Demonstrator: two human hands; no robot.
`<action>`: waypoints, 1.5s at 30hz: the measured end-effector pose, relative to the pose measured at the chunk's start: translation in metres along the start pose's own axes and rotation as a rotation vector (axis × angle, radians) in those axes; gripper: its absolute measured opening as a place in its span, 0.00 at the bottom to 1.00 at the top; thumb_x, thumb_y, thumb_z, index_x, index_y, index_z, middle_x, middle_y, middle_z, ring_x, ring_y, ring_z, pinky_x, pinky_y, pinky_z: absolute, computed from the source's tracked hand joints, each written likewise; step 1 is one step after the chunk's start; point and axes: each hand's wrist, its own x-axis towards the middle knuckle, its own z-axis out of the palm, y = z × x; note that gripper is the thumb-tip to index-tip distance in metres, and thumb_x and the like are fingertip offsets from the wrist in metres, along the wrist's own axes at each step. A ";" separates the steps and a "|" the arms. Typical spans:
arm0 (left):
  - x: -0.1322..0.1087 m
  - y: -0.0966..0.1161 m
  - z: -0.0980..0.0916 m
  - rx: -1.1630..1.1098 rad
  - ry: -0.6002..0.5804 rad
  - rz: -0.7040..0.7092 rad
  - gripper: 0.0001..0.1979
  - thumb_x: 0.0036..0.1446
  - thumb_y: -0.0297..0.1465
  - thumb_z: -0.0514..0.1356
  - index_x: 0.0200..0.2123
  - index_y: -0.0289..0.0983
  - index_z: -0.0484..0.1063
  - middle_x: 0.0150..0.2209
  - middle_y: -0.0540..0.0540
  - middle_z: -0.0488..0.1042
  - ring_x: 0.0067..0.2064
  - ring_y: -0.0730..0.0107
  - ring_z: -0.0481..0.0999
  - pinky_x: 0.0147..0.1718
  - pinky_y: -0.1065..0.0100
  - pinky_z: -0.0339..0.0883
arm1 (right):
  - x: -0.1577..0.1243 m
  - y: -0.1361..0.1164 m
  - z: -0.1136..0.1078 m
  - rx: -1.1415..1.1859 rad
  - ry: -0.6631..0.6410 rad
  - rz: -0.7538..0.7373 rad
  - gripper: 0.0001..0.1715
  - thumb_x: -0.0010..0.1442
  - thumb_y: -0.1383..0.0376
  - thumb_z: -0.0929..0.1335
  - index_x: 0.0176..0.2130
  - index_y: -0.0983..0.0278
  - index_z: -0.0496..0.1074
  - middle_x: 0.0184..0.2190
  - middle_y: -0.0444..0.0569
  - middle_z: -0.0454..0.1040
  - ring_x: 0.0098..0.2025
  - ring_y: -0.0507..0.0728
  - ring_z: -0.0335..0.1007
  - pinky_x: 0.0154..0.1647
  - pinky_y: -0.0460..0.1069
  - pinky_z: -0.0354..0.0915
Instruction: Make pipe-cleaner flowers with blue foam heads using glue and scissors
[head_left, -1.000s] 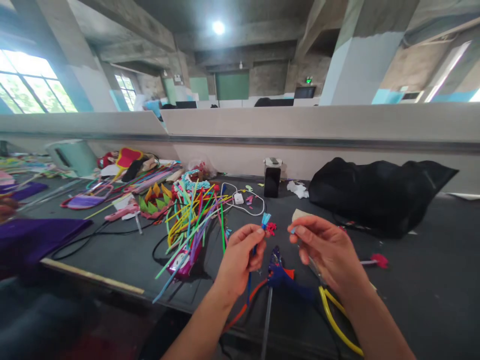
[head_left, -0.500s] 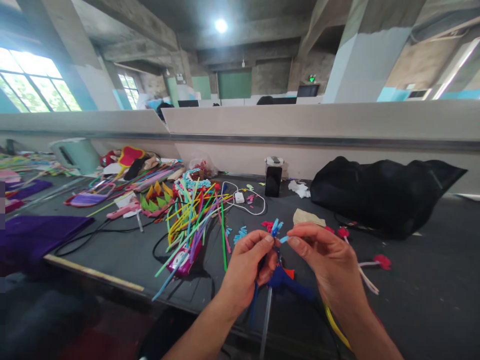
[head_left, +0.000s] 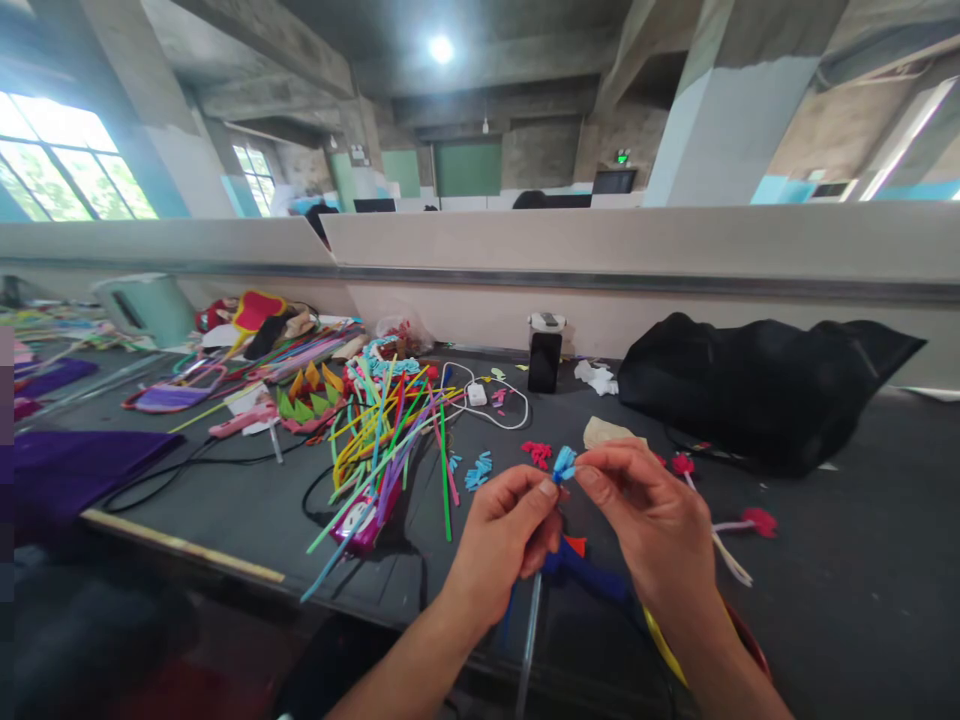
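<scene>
My left hand [head_left: 517, 530] is closed in a pinch around a small pipe-cleaner flower [head_left: 562, 464], light blue pieces clustered on a darker blue stem. Beside it, thumb and forefinger of my right hand [head_left: 645, 510] are closed on a light blue pipe-cleaner piece [head_left: 568, 473] at the flower's right side. Below the hands lies what looks like a blue glue gun [head_left: 592, 577] with an orange trigger, partly hidden. Short cut light blue pieces [head_left: 478, 470] lie left of my hands, and red pieces [head_left: 537, 454] just behind them.
A pile of coloured pipe cleaners [head_left: 382, 430] covers a purple power strip [head_left: 358, 522]. White cable [head_left: 517, 424] loops behind. A phone [head_left: 544, 360] stands upright, and a black bag [head_left: 765, 390] fills the back right. Red pipe-cleaner flowers [head_left: 760, 521] lie at the right.
The light blue piece in my right hand has come up against the flower cluster. The flower head is turned and slightly further right; both hands stay close together.
</scene>
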 end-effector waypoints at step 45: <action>0.001 0.000 0.000 0.065 0.022 -0.001 0.14 0.52 0.40 0.65 0.29 0.35 0.70 0.14 0.57 0.61 0.15 0.83 0.50 0.14 0.73 0.39 | 0.000 -0.006 0.000 -0.129 0.023 -0.042 0.09 0.61 0.60 0.67 0.32 0.60 0.73 0.31 0.45 0.75 0.32 0.53 0.68 0.33 0.49 0.63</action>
